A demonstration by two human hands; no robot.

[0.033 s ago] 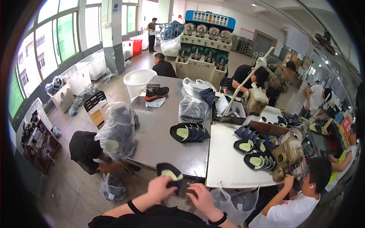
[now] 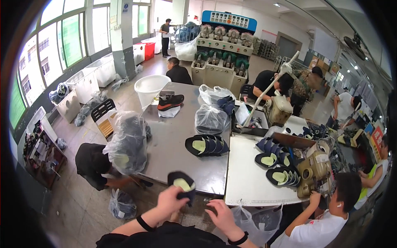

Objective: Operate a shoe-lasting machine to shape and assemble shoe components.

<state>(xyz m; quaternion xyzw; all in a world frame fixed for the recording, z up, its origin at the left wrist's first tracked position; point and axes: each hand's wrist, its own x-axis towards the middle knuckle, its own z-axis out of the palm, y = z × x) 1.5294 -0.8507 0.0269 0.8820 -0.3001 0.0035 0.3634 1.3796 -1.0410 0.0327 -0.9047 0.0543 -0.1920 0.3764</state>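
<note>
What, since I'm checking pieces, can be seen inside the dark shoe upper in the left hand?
Inside the dark shoe upper, a pale green layer shows. The left hand covers its near side; anything beneath cannot be seen.

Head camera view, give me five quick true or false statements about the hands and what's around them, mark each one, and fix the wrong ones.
1. The left hand holds a dark shoe upper with a pale green lining. True.
2. Both hands grip that upper. False: the right hand is apart from it.
3. A black-and-red shoe is on the metal table, near a white bucket. True.
4. The row of footwear pieces on the metal table is bright orange. False: the nested uppers there are dark with pale green linings.
5. The machine beyond the table has a red top. False: its top is blue.
</note>
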